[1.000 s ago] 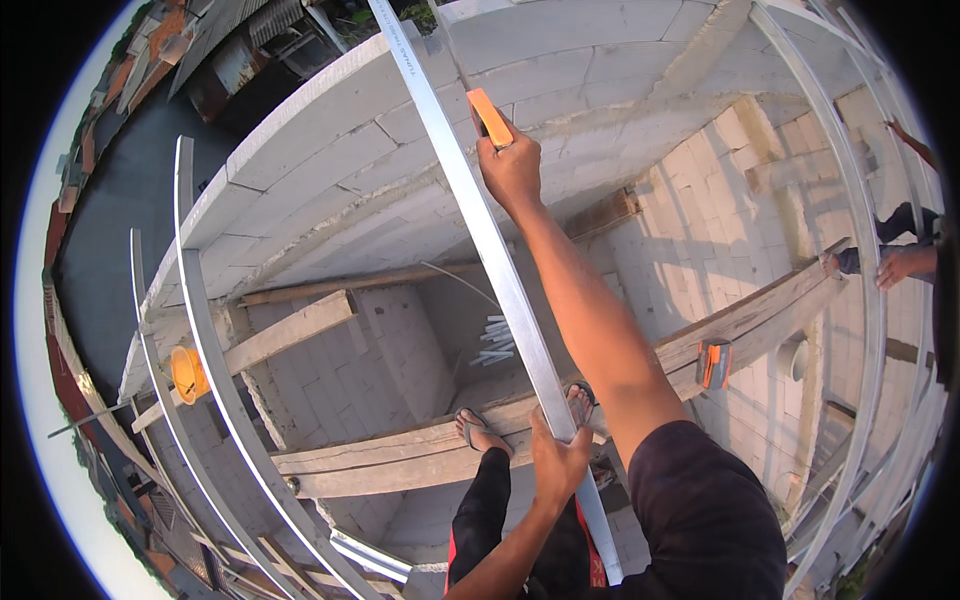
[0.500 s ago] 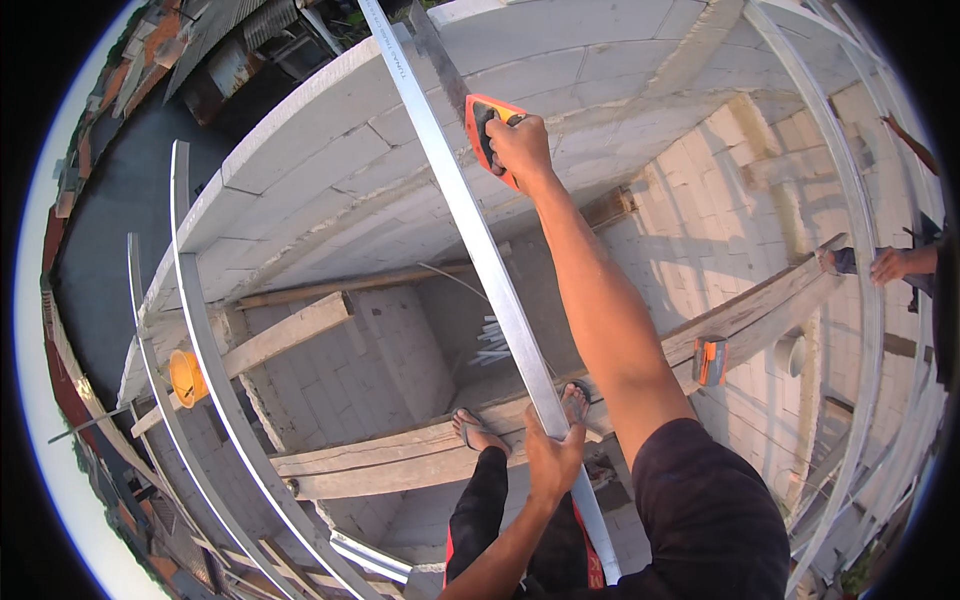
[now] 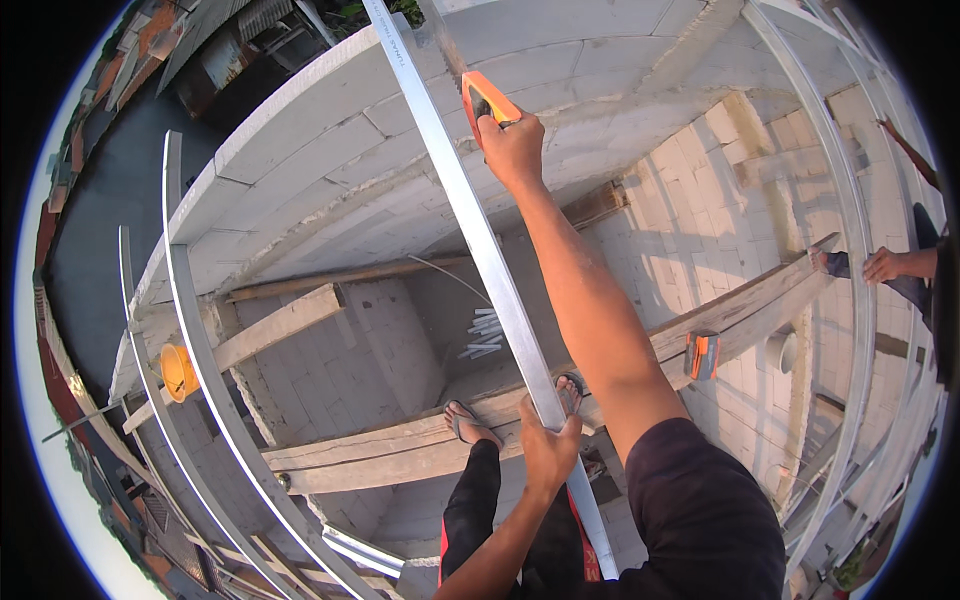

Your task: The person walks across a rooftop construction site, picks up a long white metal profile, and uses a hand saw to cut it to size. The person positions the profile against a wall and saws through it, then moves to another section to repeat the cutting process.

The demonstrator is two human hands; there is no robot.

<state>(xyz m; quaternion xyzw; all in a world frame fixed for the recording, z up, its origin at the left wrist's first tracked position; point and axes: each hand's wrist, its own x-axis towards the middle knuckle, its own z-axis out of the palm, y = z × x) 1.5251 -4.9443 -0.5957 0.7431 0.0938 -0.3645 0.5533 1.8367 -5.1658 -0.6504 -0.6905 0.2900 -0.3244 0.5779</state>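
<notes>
Raised and carried further along since half a second ago: right hand (image 3: 512, 148), closed on an orange-handled saw (image 3: 482, 97) beside the long metal channel (image 3: 487, 262). Left hand (image 3: 548, 447) wrapped round the channel's lower end, above the wooden plank (image 3: 400, 450) underfoot. Probably light but whippy and slick, with sharp edges; best held near both ends. Channel itself barely shifted.

A wooden beam (image 3: 400, 450) spans the block-walled room, an orange bucket (image 3: 178, 372) sits at left, another person's hand (image 3: 885, 265) at right.
</notes>
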